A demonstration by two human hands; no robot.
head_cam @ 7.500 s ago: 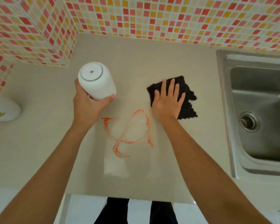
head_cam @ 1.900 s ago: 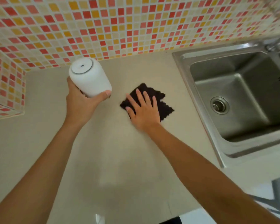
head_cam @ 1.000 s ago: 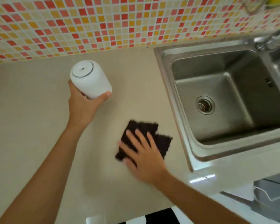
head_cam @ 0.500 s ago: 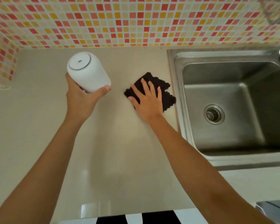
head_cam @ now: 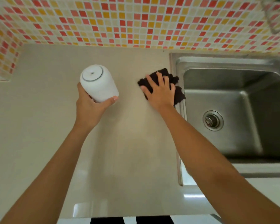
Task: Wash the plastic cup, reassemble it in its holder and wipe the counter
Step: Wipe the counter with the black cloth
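Beige counter [head_cam: 128,151] across most of view, running back to mosaic tile wall [head_cam: 136,21] w/ red, orange, cream squares; wall turns a corner at far left. Glossy patches near counter's front edge.

Stainless sink [head_cam: 229,62] set into counter at right, deep basin, round drain [head_cam: 213,120] in bottom. Rim's left edge right beside the wiping spot.

Two bare forearms reaching in from bottom of view, left one toward counter's middle, right one toward sink edge.

White plastic cup [head_cam: 98,83] held up off counter, tilted, flat round end w/ ring and small centre mark facing camera. Left hand [head_cam: 89,109] wrapped round its lower part, thumb tip visible at right side of cup, fingers curled behind on left. Well apart from cloth.

Dark cloth [head_cam: 179,94] flat on counter, ragged edges, right edge touching or overlapping sink rim, can't tell which. Right hand [head_cam: 160,92] laid on top, fingers spread and straight, palm pressing down, no curl round the fabric.
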